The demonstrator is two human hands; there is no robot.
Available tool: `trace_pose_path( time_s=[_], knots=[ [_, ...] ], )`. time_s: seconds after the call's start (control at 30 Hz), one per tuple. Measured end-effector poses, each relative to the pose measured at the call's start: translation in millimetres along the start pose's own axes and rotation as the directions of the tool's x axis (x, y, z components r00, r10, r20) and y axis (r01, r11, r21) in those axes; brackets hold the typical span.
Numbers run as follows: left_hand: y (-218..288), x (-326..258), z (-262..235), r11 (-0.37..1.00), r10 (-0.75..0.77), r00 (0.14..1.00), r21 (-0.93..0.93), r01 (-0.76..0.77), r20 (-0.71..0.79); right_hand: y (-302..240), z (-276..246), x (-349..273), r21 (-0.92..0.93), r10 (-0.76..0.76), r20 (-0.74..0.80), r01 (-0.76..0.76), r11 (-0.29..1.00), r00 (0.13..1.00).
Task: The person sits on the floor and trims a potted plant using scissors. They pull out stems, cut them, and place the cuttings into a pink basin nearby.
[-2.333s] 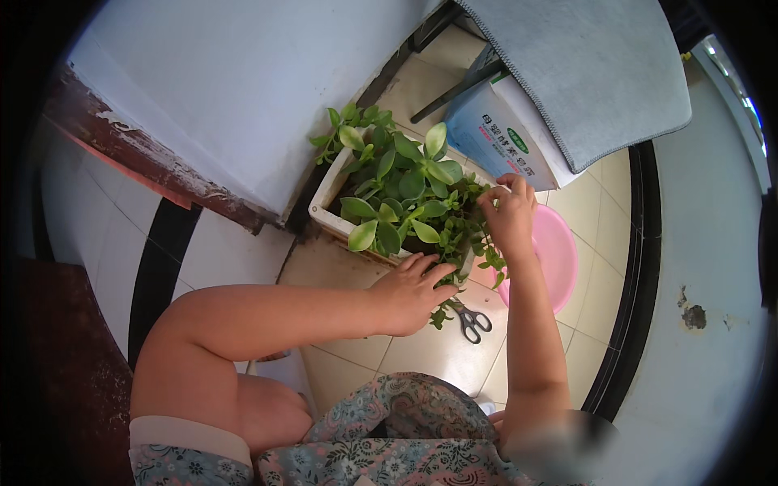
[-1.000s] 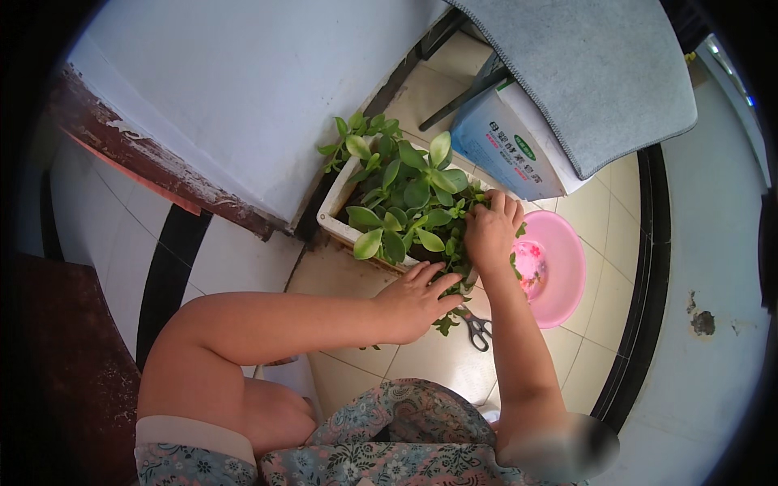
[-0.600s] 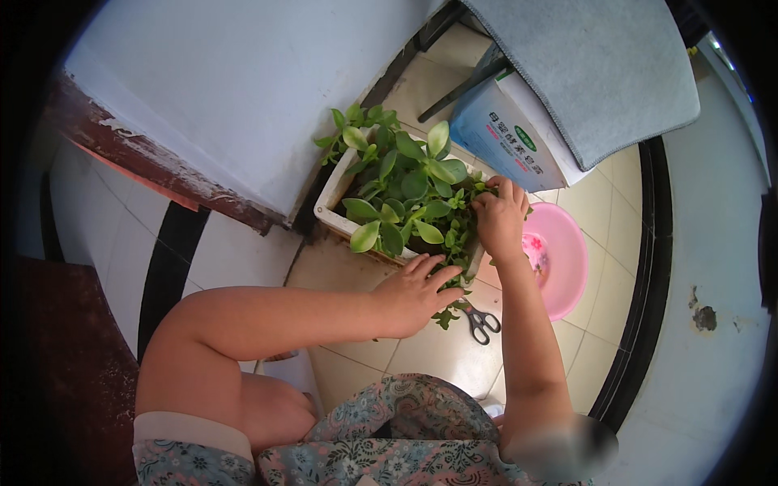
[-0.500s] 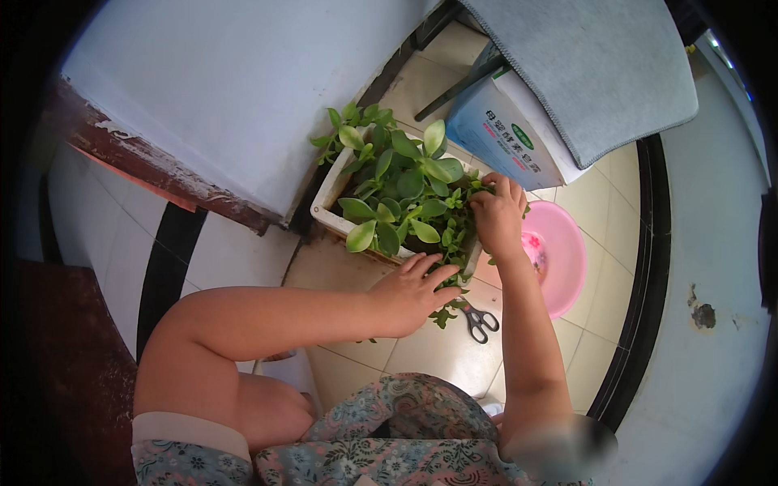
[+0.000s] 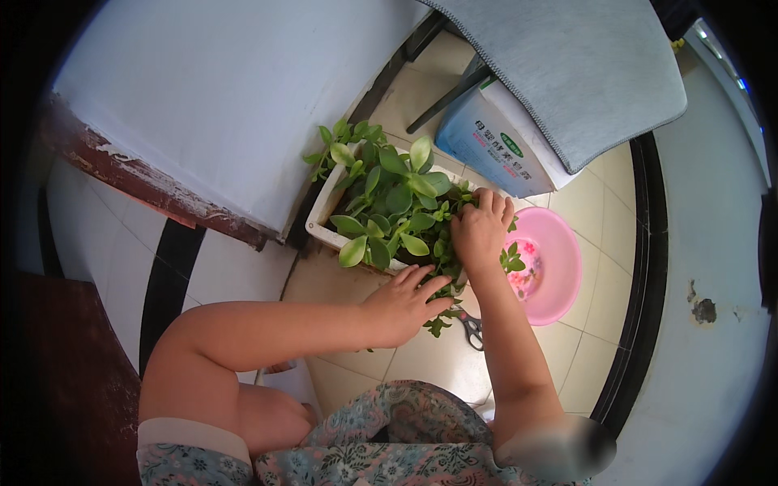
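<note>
Green, fleshy plant [image 5: 389, 202] fills a white planter [image 5: 324, 223] on the tiled floor by the wall. The right hand [image 5: 480, 231] pinches stems at its near end; the left hand [image 5: 403, 304], fingers loose, rests against the rim. A hard tug could snap stems or tip the planter toward the scissors [image 5: 470, 326] and pink basin [image 5: 559, 267].

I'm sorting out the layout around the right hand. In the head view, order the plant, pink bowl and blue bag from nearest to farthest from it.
1. plant: under the right hand, touching its fingers.
2. pink bowl: just to the right on the floor.
3. blue bag: farther up, beneath the grey cushion.
</note>
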State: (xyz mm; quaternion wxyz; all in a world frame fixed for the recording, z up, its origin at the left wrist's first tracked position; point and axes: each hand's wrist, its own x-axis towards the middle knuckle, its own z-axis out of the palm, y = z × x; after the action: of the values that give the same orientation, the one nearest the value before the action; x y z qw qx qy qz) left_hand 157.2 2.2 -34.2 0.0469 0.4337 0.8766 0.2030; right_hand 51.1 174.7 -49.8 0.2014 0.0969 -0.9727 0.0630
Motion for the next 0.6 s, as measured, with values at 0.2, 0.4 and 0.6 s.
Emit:
trace_pose_path(
  time_s=[0.2, 0.4, 0.6],
  knots=[
    [1, 0, 1, 1.000, 0.007, 1.000, 0.008, -0.007, -0.018, -4, 7, 3, -0.097, -0.063, -0.041, 0.059, 0.994, 0.997],
    [1, 0, 4, 1.000, 0.007, 0.999, -0.009, -0.008, -0.050, 2, 12, 3, -0.021, -0.105, -0.119, 0.103, 0.994, 0.987],
    [0, 0, 7, 1.000, 0.007, 0.997, -0.013, -0.008, -0.074, 14, -7, 9, 0.143, -0.163, -0.090, 0.174, 0.974, 0.983]
  ],
)
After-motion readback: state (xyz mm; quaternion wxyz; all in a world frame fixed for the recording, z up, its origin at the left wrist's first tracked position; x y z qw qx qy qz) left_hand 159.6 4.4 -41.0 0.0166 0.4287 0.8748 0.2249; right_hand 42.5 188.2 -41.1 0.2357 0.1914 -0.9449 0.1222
